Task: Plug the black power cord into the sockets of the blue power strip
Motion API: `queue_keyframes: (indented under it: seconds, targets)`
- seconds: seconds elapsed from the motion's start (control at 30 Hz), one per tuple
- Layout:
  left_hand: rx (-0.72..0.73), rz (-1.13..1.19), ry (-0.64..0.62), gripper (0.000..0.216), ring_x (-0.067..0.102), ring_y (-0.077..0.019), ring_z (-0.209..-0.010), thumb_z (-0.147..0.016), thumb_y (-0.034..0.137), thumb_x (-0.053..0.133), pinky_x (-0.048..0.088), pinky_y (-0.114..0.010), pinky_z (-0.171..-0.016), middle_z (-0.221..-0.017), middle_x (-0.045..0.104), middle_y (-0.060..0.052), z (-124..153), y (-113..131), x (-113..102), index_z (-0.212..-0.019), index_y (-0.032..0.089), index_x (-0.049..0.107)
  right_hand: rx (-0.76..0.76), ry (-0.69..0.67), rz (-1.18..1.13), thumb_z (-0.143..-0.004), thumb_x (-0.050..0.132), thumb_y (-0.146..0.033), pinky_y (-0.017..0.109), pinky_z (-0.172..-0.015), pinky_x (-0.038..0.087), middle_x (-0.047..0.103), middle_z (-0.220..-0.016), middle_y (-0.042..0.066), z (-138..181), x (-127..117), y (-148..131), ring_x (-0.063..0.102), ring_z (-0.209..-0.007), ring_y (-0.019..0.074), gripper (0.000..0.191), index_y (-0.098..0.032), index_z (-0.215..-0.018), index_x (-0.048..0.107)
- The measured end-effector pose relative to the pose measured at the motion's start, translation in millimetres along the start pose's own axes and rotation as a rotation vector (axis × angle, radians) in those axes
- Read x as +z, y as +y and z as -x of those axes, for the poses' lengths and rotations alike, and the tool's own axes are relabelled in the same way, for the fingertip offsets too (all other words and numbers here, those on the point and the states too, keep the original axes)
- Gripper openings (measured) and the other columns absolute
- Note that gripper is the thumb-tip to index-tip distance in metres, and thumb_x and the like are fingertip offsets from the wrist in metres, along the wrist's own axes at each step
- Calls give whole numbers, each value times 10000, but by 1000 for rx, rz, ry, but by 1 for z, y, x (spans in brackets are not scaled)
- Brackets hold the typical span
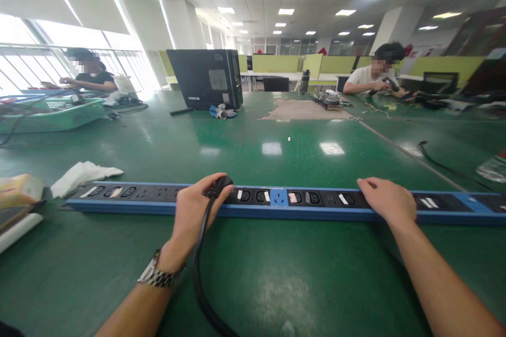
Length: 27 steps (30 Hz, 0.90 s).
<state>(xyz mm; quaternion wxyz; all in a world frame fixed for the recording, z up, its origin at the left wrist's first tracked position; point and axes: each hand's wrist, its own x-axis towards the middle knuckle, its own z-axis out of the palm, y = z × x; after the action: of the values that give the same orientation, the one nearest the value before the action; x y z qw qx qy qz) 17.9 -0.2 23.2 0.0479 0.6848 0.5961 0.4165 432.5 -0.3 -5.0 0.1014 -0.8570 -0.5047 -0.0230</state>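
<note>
In the head view, a long blue power strip (279,197) lies crosswise on the green table (276,279), its black sockets facing up. Small white stickers sit beside several sockets, but their writing is too small to read. The same goes for the pale label on the side of the black computer tower (203,79) standing well behind the strip. The left hand (193,208) is closed around a black plug (219,186), thumb and fingers wrapped about its body. The plug stands at a socket left of the strip's middle, and whether it is fully seated cannot be told. Its black cable (200,268) runs from under the palm back toward the wearer, past a metal wristwatch (156,275). The right hand (389,200) rests well to the right on top of the strip, fingers loose and flat, gripping nothing. A crumpled white cloth (83,175) lies just beyond the strip's left end. Far left, a green basket (59,116) holds what looks like tangled cables. Two other people sit at the table's far side, one behind the basket and one at the right.
</note>
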Motion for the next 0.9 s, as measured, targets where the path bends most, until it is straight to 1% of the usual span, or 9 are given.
queue_keyframes:
  seconds: [0.07, 0.13, 0.37, 0.5, 0.57, 0.63, 0.7, 0.77, 0.9]
  targets:
    - [-11, -47, -33, 396, 745, -229, -788, -771, 528, 660, 578, -292, -764, -898, 796, -40, 1, -17, -6, -1001, 221, 761, 0, 3, 0, -885, 308, -598, 424, -764, 477, 749, -1030, 115, 0, 0, 0, 676, -892, 328, 588, -286, -1100, 757]
    - [17, -53, -71, 396, 745, -231, -788, -772, 527, 658, 577, -295, -773, -913, 796, -44, 1, -23, -6, -1004, 225, 764, 15, -7, 3, -886, 300, -600, 431, -779, 476, 746, -1047, 112, 0, 0, 0, 673, -915, 336, 593, -288, -1115, 749]
    - [47, -181, -149, 384, 744, -267, -798, -799, 509, 654, 570, -324, -708, -929, 794, -66, 3, -20, 4, -1066, 255, 759, 26, -38, 5, -891, 278, -607, 424, -807, 474, 738, -1081, 103, 1, -3, -2, 667, -966, 333, 608, -294, -1150, 731]
    - [84, -173, -75, 344, 743, -258, -830, -810, 484, 657, 567, -326, -770, -968, 790, -64, 7, -20, 4, -1038, 247, 762, 17, -28, -4, -892, 289, -597, 425, -809, 472, 739, -1076, 106, 2, -3, -3, 669, -951, 330, 599, -291, -1143, 738]
    - [108, -103, 13, 356, 743, -233, -813, -824, 494, 646, 563, -303, -795, -963, 790, -56, 8, -12, 3, -1040, 231, 754, 14, -26, -8, -893, 298, -591, 423, -804, 473, 742, -1063, 108, 1, -3, -3, 672, -934, 324, 589, -291, -1130, 745]
    - [130, -26, 46, 377, 740, -212, -797, -831, 510, 642, 558, -280, -802, -958, 789, -44, 7, 3, 6, -1054, 222, 742, 13, -19, -7, -893, 302, -588, 420, -805, 473, 743, -1060, 109, 1, -3, -3, 672, -935, 321, 585, -286, -1124, 748]
    - [137, 28, -16, 370, 739, -208, -808, -827, 505, 658, 554, -272, -794, -954, 788, -37, 5, 23, 14, -1047, 220, 739, 13, -14, -6, -891, 304, -588, 421, -805, 471, 742, -1063, 111, 1, -2, -3, 670, -940, 324, 588, -280, -1119, 749]
    - [127, 43, -133, 337, 739, -217, -840, -823, 478, 679, 551, -278, -785, -960, 788, -36, 4, 42, 28, -1038, 226, 742, 17, -16, -3, -892, 299, -587, 422, -801, 469, 742, -1064, 112, 1, -2, -3, 669, -940, 326, 592, -275, -1116, 749]
    - [121, -79, -280, 309, 730, -249, -873, -840, 456, 680, 548, -323, -788, -953, 785, -55, 6, 65, 57, -1060, 247, 739, 22, -33, -2, -894, 290, -589, 419, -805, 465, 739, -1073, 109, 1, -3, -3, 666, -956, 325, 598, -277, -1128, 743]
